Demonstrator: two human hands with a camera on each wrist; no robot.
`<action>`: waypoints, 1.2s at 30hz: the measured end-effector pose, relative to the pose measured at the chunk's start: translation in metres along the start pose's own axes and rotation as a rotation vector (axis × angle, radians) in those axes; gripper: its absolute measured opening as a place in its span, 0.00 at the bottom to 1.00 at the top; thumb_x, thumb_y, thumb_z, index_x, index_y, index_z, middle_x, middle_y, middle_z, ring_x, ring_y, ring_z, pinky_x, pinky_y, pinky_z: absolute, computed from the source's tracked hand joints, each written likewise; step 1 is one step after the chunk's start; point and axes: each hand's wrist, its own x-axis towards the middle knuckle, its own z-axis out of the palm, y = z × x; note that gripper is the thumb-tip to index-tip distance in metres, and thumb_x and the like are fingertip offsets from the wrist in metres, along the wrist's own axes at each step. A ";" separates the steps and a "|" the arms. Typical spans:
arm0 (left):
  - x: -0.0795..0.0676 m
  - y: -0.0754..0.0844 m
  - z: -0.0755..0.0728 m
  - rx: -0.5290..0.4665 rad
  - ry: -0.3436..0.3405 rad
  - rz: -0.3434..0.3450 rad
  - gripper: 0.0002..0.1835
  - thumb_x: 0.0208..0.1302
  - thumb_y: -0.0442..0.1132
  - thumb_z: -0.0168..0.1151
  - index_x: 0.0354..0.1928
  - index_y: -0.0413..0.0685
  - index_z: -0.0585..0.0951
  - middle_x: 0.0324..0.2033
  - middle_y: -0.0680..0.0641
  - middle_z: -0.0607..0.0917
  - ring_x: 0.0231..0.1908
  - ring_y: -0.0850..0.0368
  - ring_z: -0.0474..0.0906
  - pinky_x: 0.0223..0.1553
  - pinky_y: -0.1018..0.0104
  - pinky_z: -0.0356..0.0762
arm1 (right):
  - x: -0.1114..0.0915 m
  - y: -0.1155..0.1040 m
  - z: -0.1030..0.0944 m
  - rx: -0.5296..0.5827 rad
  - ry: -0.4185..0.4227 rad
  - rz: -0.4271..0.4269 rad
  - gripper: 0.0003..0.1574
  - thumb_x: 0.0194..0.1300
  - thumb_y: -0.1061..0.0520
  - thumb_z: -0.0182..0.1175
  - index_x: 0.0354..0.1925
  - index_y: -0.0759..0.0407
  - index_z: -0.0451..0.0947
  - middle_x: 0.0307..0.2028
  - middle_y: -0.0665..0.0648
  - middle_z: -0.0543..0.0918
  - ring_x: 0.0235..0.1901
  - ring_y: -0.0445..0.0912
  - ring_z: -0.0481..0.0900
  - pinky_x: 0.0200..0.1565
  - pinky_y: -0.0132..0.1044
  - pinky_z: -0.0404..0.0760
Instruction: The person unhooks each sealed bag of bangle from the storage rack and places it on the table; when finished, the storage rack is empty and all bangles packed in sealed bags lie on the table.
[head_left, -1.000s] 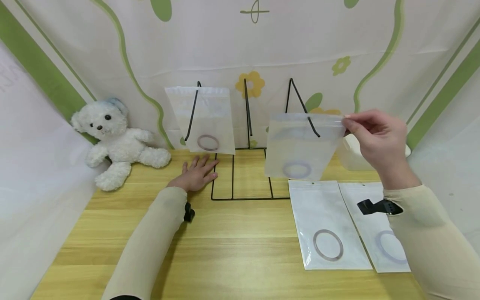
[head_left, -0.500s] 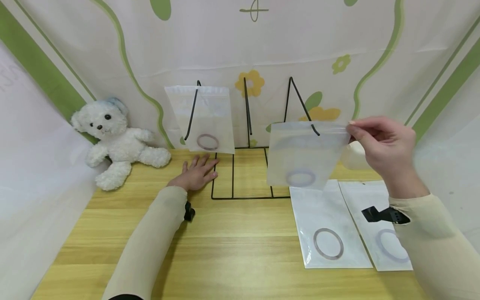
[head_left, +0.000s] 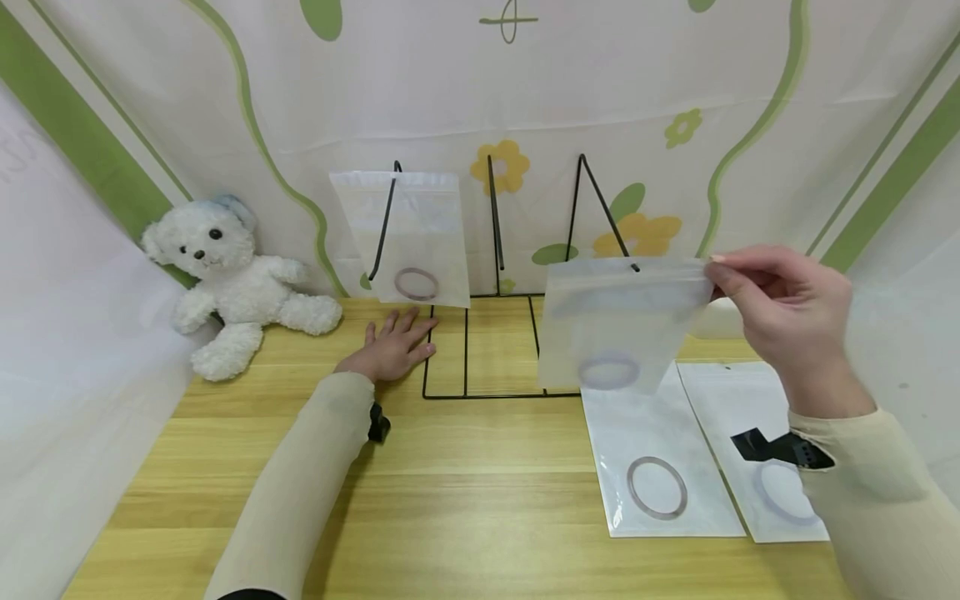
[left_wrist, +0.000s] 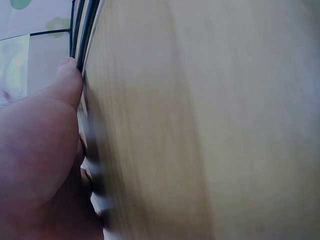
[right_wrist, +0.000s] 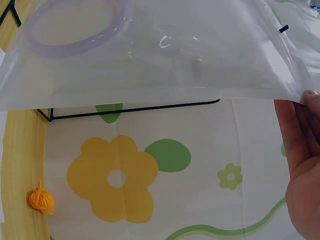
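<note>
In the head view, my right hand (head_left: 787, 308) pinches the top right corner of a frosted zip bag (head_left: 592, 321) between thumb and index finger. A pale purple bangle (right_wrist: 80, 49) lies inside it. The bag's top edge is at the front end of the right arm of a black wire rack (head_left: 498, 396), and the arm's tip (right_wrist: 284, 28) pokes out through the bag near its edge. My left hand (head_left: 390, 346) rests with spread fingers on the table, fingertips touching the left side of the rack's base.
Another zip bag (head_left: 420, 229) with a pinkish bangle hangs on the rack's left arm. Two more bagged bangles lie flat at right, one bag (head_left: 637, 442) nearest the rack. A white teddy bear (head_left: 240, 287) sits at left. A white object (head_left: 720, 321) is behind my right hand.
My right hand has drawn the bag forward and slightly right and down, along the right arm to its tip. The left hand stays put.
</note>
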 end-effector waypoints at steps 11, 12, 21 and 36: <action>-0.001 0.001 0.001 0.003 0.007 0.005 0.37 0.85 0.67 0.40 0.88 0.69 0.51 0.89 0.45 0.38 0.87 0.35 0.24 0.78 0.21 0.22 | -0.005 -0.012 0.006 0.098 0.012 -0.052 0.05 0.54 0.89 0.62 0.33 0.94 0.80 0.33 0.62 0.93 0.27 0.45 0.91 0.36 0.29 0.89; -0.001 0.001 0.001 0.002 0.007 0.004 0.37 0.85 0.67 0.40 0.88 0.69 0.51 0.89 0.45 0.38 0.87 0.35 0.24 0.78 0.21 0.22 | -0.006 -0.013 0.006 0.104 0.011 -0.054 0.05 0.54 0.89 0.62 0.33 0.94 0.79 0.34 0.62 0.93 0.27 0.45 0.91 0.36 0.29 0.89; -0.001 0.001 0.000 -0.003 0.000 0.000 0.38 0.84 0.70 0.39 0.88 0.71 0.51 0.89 0.46 0.37 0.87 0.36 0.23 0.78 0.22 0.21 | -0.015 -0.018 0.014 0.104 -0.004 -0.056 0.06 0.53 0.89 0.62 0.33 0.93 0.80 0.36 0.62 0.94 0.28 0.44 0.91 0.37 0.29 0.89; 0.001 0.000 0.000 0.002 -0.005 -0.004 0.39 0.83 0.72 0.38 0.88 0.71 0.50 0.89 0.46 0.37 0.87 0.35 0.23 0.78 0.22 0.20 | -0.039 -0.016 0.043 -0.022 -0.093 -0.149 0.06 0.60 0.80 0.70 0.34 0.89 0.82 0.39 0.53 0.94 0.33 0.36 0.90 0.38 0.20 0.84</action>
